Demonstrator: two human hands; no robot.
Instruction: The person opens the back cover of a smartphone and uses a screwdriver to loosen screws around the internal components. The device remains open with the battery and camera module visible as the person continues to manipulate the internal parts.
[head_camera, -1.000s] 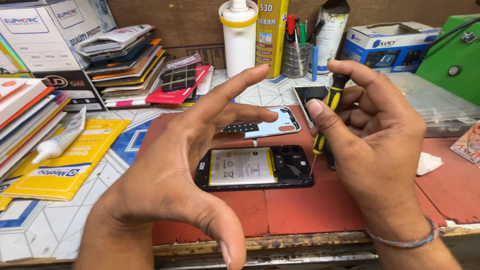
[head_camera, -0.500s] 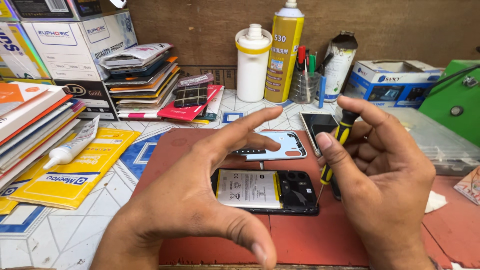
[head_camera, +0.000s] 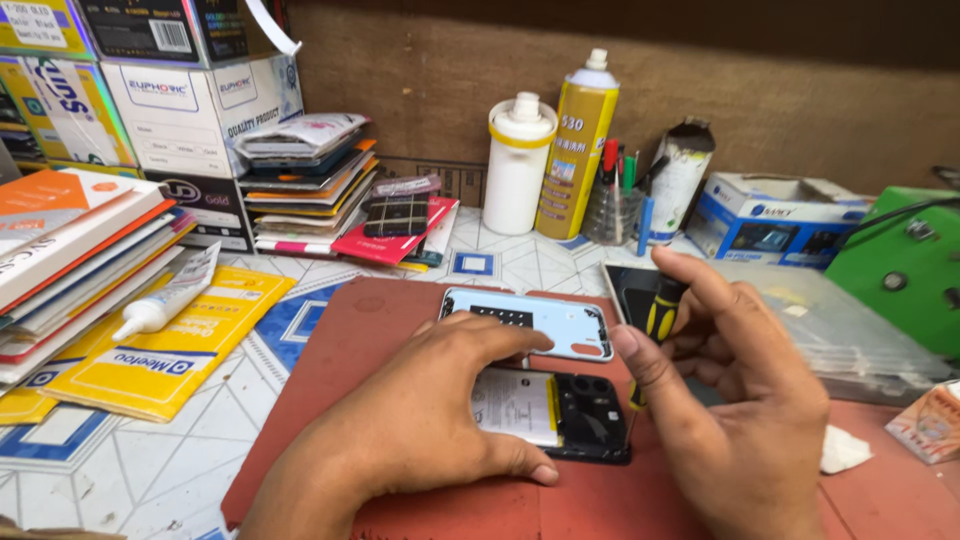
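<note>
An opened black phone (head_camera: 575, 410) with its battery showing lies on a red mat (head_camera: 340, 350). My left hand (head_camera: 420, 415) rests palm down over the phone's left half, with the thumb against its front edge. My right hand (head_camera: 735, 400) holds a black and yellow screwdriver (head_camera: 655, 320), whose tip points down at the phone's right end. A pale blue back cover (head_camera: 540, 320) lies just behind the phone.
Stacked boxes and phone-part packets (head_camera: 300, 190) fill the left and back left. A glue tube (head_camera: 165, 300) lies on yellow packets. At the back stand a white bottle (head_camera: 518, 165), a yellow spray can (head_camera: 578, 145) and a pen cup (head_camera: 612, 205). A green device (head_camera: 895, 275) stands at right.
My left hand has dropped from a raised, spread pose onto the phone. The right hand has brought the screwdriver down to the phone's right end. The view has moved closer.
</note>
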